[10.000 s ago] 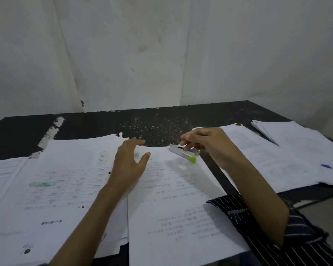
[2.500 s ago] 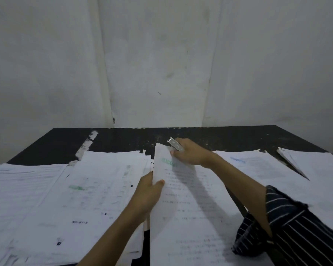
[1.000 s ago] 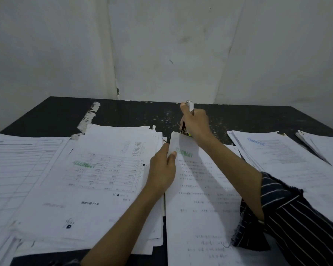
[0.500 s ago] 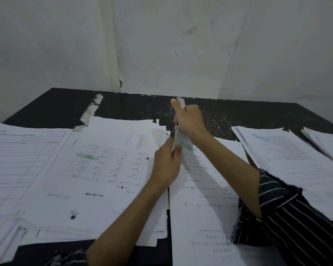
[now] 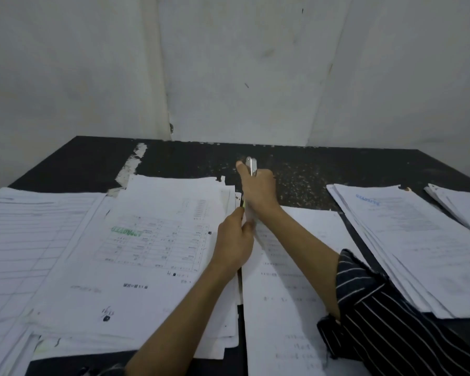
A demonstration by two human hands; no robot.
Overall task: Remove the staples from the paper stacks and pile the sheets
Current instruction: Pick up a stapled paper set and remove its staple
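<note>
A stapled paper stack [image 5: 285, 280] lies in front of me on the black table [image 5: 337, 169]. My left hand [image 5: 232, 241] pinches its raised top left corner. Just above it, my right hand [image 5: 258, 189] grips a silver staple remover [image 5: 251, 165] upright, its green lower end at that corner. The staple itself is hidden by my fingers. To the left lies a pile of loose sheets [image 5: 147, 253], the top one bearing a green stamp.
A lined sheet pile [image 5: 25, 240] covers the far left. Two more paper stacks, one with a blue stamp [image 5: 407, 240] and one at the edge [image 5: 461, 204], lie at the right. Small specks litter the table's far part near the white wall.
Both hands rose from the flat stack; the left lifted and pinched the top corner, and the right turned the staple remover upright onto that corner. The view tilted down a little.
</note>
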